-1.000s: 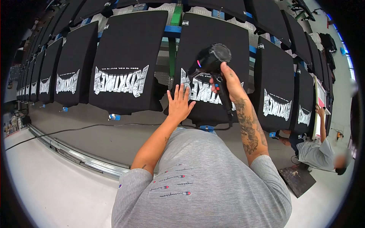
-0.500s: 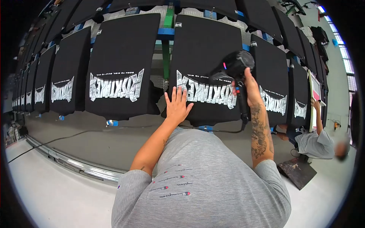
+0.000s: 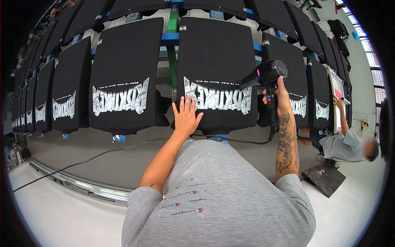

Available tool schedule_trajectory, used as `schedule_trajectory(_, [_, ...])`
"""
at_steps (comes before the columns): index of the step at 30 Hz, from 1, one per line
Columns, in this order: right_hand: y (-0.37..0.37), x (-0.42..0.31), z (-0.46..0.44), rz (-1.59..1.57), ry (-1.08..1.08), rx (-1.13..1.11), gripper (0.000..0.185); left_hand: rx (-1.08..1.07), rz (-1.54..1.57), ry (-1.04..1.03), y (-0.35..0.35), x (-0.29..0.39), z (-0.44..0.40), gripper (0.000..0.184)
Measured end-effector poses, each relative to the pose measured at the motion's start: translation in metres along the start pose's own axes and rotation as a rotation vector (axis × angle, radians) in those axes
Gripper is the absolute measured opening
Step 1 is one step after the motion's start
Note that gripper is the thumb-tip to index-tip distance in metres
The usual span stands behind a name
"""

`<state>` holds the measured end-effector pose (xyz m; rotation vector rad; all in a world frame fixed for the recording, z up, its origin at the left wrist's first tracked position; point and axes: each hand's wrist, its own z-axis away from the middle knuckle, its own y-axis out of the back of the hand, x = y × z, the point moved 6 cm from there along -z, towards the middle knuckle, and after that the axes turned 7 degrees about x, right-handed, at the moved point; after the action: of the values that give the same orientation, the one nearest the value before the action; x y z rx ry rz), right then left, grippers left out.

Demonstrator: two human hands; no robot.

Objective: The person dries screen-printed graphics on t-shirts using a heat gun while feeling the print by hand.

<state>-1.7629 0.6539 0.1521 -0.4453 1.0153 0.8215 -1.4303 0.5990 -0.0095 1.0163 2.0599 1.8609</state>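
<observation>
Hair dryer (image 3: 272, 71) is at the upper right of the silver print (image 3: 222, 100); I record its nozzle (image 3: 250, 80) angled left toward that print, my right hand (image 3: 284, 100) closed round the handle (image 3: 273, 115), my left hand (image 3: 186, 118), farther off, spread over the print's left end.

Bright; strong fisheye curvature (black corners)

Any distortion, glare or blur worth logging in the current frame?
Head view, overall: strong fisheye bowing, dark corners; head view, right: bright windows, co-worker's head blurred; head view, work area: hair dryer and left hand look reasonably sharp.
</observation>
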Motion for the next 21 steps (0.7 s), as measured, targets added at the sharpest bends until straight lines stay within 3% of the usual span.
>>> schedule_trajectory(8, [-0.120, 0.024, 0.020, -0.012, -0.026, -0.352, 0.064, -0.006, 0.055, -0.124, 0.015, 0.008, 0.043, 0.060])
schedule_trajectory(12, [-0.158, 0.026, 0.050, 0.107, -0.026, -0.406, 0.064, 0.032, 0.119, -0.129, 0.029, 0.001, 0.056, 0.056])
schedule_trajectory(16, [-0.152, 0.039, 0.066, 0.135, -0.055, -0.448, 0.066, 0.076, 0.085, -0.037, 0.037, -0.019, 0.052, 0.055])
schedule_trajectory(21, [-0.098, 0.041, 0.072, 0.054, -0.045, -0.301, 0.065, 0.126, 0.071, -0.032, 0.024, -0.021, 0.021, 0.057])
